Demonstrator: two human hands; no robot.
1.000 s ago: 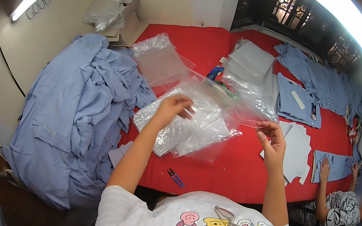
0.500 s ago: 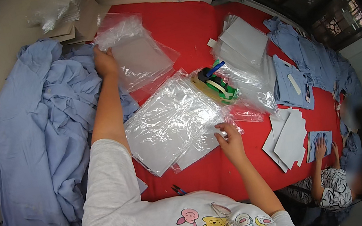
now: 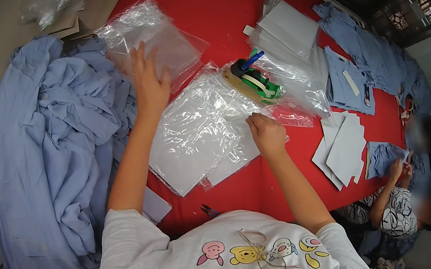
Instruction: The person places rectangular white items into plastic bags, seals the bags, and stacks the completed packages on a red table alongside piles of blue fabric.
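Note:
My left hand (image 3: 151,82) is open, its fingers spread over a pile of clear plastic bags (image 3: 164,37) at the back left. In the middle of the table lie packed clear bags with flat pale sheets inside (image 3: 193,138), shiny and slightly fanned. Over their right edge my right hand (image 3: 269,133) is closed, fingertips curled together; whatever they pinch is hidden. Just beyond it a green tape dispenser (image 3: 261,83) stands on the plastic, a blue pen (image 3: 252,60) sticking out of it.
Crumpled blue cloth (image 3: 59,162) heaps up along my left. Grey-white card sheets (image 3: 348,148) and folded blue shirts (image 3: 347,82) lie on the red tablecloth (image 3: 205,9) to the right. Small snips (image 3: 209,210) rest near my body. A co-worker's hands (image 3: 401,171) handle blue cloth at far right.
My left hand has left the edge of the bag pile and come right and nearer, fingers spreading. My right hand's fingers have curled closed. The co-worker's hands have lifted part of the cloth.

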